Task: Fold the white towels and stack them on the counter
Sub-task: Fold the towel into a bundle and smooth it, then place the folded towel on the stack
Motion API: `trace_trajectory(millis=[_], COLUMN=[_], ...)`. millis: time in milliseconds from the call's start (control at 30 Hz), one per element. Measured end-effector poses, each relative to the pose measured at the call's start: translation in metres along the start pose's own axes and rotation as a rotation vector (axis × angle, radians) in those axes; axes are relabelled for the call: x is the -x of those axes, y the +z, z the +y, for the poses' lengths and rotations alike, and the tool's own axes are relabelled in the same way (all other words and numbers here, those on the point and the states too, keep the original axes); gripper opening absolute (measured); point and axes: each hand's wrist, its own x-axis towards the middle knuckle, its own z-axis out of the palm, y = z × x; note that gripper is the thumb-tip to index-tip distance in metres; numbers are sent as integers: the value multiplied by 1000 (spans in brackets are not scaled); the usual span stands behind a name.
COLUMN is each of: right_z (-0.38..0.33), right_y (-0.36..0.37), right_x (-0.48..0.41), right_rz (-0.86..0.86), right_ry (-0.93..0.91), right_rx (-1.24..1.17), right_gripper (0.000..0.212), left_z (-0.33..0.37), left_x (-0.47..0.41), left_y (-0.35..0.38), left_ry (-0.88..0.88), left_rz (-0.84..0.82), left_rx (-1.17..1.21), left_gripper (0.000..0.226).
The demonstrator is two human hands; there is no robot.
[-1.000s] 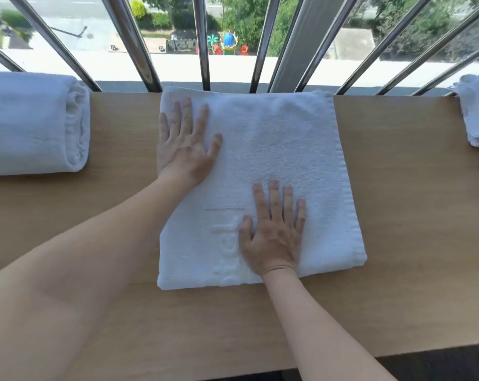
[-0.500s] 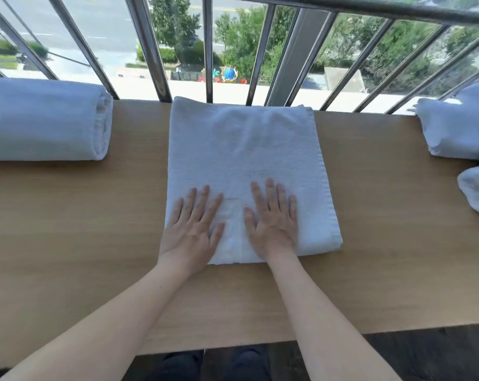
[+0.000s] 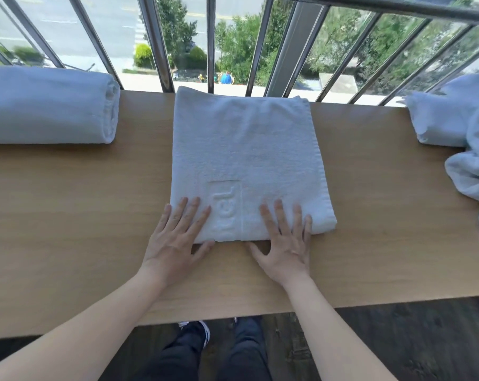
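A white towel [image 3: 246, 149], folded into a flat rectangle with embossed lettering, lies in the middle of the wooden counter [image 3: 76, 221]. My left hand [image 3: 175, 237] rests at its near left corner, fingers spread on the cloth, thumb at the edge. My right hand [image 3: 285, 237] lies flat on the near edge to the right, fingers on the towel, thumb on the wood. Neither hand visibly grips the cloth. A rolled or folded white towel [image 3: 48, 105] sits at the far left. Unfolded white towels [image 3: 458, 127] are heaped at the right end.
Slanted metal railing bars [image 3: 211, 42] stand right behind the counter, with a street and trees far below. The counter's near edge runs above my legs and shoes [image 3: 202, 350] on a dark floor.
Both hands slid toward me down the towel and apart to its near corners. Their palms are now off the cloth. The view tilted, showing more of the right heap.
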Motion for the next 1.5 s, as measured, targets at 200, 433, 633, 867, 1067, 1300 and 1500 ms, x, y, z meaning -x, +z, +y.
trace_trajectory(millis=[200, 433, 633, 867, 1067, 1300, 1500], right_z=[-2, -23, -14, 2, 10, 15, 14], right_y=[-9, -39, -63, -88, -116, -147, -158], right_x=[-1, -1, 9, -12, -60, -131, -207], right_rz=[-13, 43, 358, 534, 507, 440, 333], right_ry=[-21, 38, -88, -207, -160, -251, -300], right_rx=[91, -32, -196, -95, -93, 11, 79], right_gripper=[74, 51, 45, 34, 49, 56, 53], left_z=[-8, -25, -46, -39, -37, -35, -41], left_x=[9, -2, -6, -47, -77, -106, -146], left_y=[4, -19, -40, -72, -61, -62, -80], left_ry=[70, 139, 167, -98, -342, -535, -692], left_rz=[165, 292, 307, 62, 124, 224, 102], left_rx=[59, 257, 436, 683, 657, 769, 670], left_gripper=[67, 60, 55, 27, 43, 60, 93])
